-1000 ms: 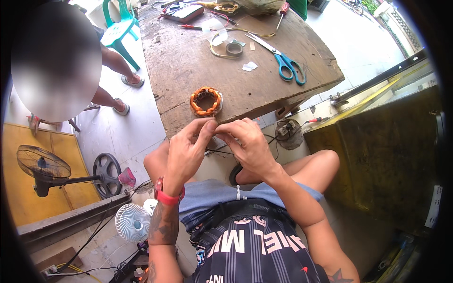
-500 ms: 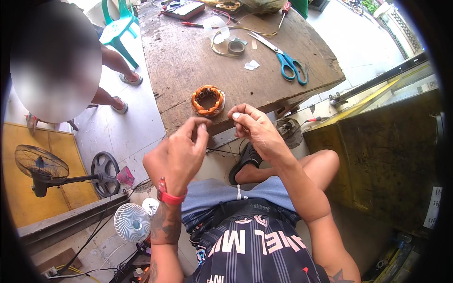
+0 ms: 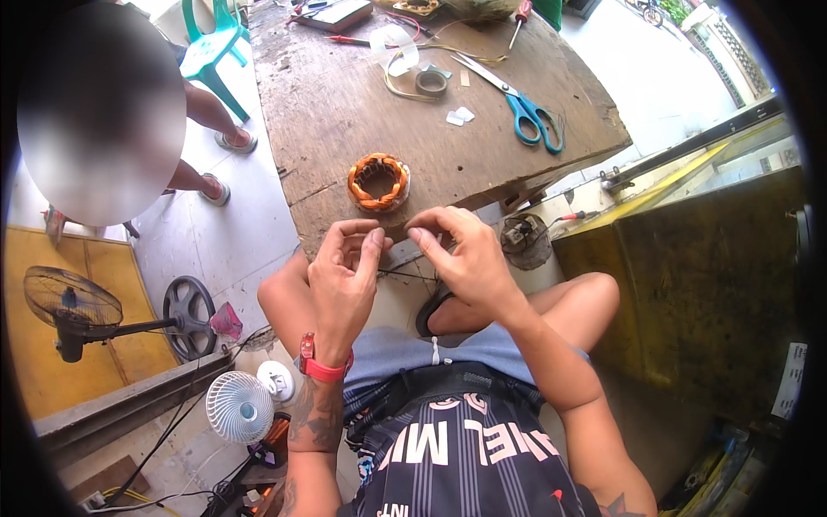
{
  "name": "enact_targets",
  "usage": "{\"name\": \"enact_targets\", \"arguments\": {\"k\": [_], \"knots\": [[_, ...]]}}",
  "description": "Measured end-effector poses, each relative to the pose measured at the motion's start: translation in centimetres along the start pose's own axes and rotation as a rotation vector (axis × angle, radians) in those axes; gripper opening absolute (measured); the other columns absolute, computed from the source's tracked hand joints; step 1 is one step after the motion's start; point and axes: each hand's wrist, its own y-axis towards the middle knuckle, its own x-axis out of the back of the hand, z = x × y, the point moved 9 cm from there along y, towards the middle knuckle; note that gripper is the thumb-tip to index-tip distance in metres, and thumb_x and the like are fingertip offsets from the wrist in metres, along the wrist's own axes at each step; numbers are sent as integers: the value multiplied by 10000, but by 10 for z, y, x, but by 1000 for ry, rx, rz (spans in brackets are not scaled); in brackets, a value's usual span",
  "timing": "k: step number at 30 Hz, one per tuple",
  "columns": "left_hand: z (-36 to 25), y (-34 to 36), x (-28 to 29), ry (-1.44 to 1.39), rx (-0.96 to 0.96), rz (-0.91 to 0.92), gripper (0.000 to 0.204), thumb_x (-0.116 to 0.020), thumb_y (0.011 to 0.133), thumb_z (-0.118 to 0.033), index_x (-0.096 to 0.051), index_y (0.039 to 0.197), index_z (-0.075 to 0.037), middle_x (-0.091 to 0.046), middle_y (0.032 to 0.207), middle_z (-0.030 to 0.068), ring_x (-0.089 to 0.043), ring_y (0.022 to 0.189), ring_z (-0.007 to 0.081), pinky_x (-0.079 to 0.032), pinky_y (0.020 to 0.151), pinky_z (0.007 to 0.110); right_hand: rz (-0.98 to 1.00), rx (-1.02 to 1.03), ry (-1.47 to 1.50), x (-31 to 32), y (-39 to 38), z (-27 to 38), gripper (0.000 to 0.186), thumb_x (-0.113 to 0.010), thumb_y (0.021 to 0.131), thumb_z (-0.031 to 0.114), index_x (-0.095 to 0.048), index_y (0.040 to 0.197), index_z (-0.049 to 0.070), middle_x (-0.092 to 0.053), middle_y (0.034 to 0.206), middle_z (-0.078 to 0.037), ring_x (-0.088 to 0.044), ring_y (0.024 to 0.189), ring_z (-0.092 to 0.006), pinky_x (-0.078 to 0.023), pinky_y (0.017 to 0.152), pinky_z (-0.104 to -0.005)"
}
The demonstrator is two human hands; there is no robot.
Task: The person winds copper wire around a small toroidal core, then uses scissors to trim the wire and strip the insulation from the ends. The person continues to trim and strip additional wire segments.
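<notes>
A ring-shaped motor stator with orange windings [image 3: 377, 183] sits near the front edge of the worn wooden table [image 3: 319, 129]. Just below it, my left hand [image 3: 345, 271] has thumb and index closed in a pinch, other fingers curled. A short gap to its right, my right hand [image 3: 457, 254] is also pinched at thumb and index, nearest the table edge. Whatever the fingertips hold is too fine to make out. Blue-handled scissors [image 3: 530, 116], a tape roll [image 3: 431, 84] and small white pieces [image 3: 459, 115] lie farther back on the table.
A screwdriver [image 3: 518, 26], probes and wires lie at the table's back. A person's legs [image 3: 211, 112] and a green chair [image 3: 207, 56] are left. Two fans [image 3: 73, 306] [image 3: 239, 407] and cables stand lower left. A dark yellowish panel [image 3: 672, 293] is right.
My hands, touching one second ago, moved apart; my right hand rose toward the stator, then came back down and leftward. My left hand shifted slightly, fingers still bent.
</notes>
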Motion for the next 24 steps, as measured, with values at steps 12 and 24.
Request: {"name": "enact_targets", "arguments": {"k": [12,24], "knots": [[4,3,-7,-72,-2,63,248,-661,1092,-181,-688,1271,-12,-783,986,59,-627,725,19,-457,521,209,-4,-3,68,2,-2,2,230,-768,937,122,-745,1160,68,-676,916,-104,-678,916,-316,-531,893,-396],[7,-3,1,-101,137,70,223,-643,1094,-179,-700,1238,-18,-813,1057,83,-669,721,47,-501,497,224,7,-8,-61,3,-5,2,226,-726,983,154,-745,1175,36,-689,941,-94,-699,915,-289,-551,877,-386]]}}
